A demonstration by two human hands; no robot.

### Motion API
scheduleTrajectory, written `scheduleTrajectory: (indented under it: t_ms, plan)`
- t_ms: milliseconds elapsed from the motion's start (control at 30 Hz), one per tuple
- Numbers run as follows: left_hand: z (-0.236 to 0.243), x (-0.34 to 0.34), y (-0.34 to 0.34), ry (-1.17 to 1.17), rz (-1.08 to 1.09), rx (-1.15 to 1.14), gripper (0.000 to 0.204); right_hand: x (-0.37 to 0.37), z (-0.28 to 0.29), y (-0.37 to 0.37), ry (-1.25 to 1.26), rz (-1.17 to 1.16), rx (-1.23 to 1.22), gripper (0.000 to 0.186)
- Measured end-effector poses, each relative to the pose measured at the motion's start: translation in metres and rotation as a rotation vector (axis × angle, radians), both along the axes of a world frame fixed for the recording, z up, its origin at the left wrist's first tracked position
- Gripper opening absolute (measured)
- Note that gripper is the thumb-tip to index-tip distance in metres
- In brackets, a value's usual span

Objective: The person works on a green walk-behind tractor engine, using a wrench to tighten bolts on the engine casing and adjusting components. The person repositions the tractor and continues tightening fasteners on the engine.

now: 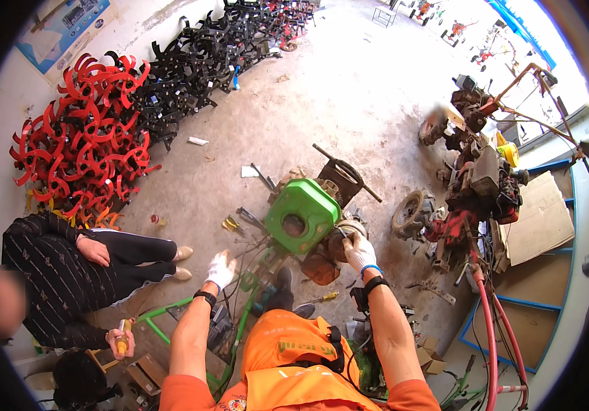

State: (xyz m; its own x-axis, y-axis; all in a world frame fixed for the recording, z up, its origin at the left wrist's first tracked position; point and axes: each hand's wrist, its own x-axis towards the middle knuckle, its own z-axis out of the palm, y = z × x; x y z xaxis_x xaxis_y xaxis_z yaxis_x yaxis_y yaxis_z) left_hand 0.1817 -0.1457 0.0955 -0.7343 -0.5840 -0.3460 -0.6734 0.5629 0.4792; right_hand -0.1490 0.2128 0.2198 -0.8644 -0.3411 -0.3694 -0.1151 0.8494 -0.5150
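In front of me stands a small engine with a green fuel tank point(313, 205), which has a dark round opening on its top. My right hand point(360, 253), in a white glove, is closed on a dark round canister point(337, 245) at the engine's near right side. A rusty brown housing point(319, 268) sits just below that canister. Left of the engine, my left hand point(220, 269), also gloved, is held above the green tube frame point(246, 301) with its fingers apart and nothing visible in them. Thin cables run between this hand and the engine.
Pliers point(231, 224) and a yellow-handled screwdriver point(328, 297) lie on the floor. A seated person point(68, 274) at left holds a yellow bottle point(124, 337). Red curved blades point(85, 137) are heaped by the wall. Old red tillers point(472, 185) stand at right beside flattened cardboard point(537, 219).
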Motion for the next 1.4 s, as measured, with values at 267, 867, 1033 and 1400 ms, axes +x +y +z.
scheduleTrajectory:
  t_ms: [267, 867, 1033, 1400]
  plan:
    - [-0.007, 0.002, 0.006, -0.019, 0.018, 0.036, 0.058, 0.0, 0.004, -0.003, -0.003, 0.004, 0.007, 0.038]
    - [0.007, 0.011, 0.019, 0.008, 0.135, 0.096, 0.052, -0.003, 0.002, 0.0, -0.013, 0.038, 0.0, 0.038]
    - [0.001, 0.017, 0.016, 0.0, 0.155, 0.066, 0.052, -0.004, 0.001, 0.0, -0.005, 0.044, 0.014, 0.039]
    - [0.002, 0.015, 0.014, -0.049, 0.091, 0.052, 0.054, -0.003, 0.001, 0.004, -0.039, 0.022, -0.011, 0.037]
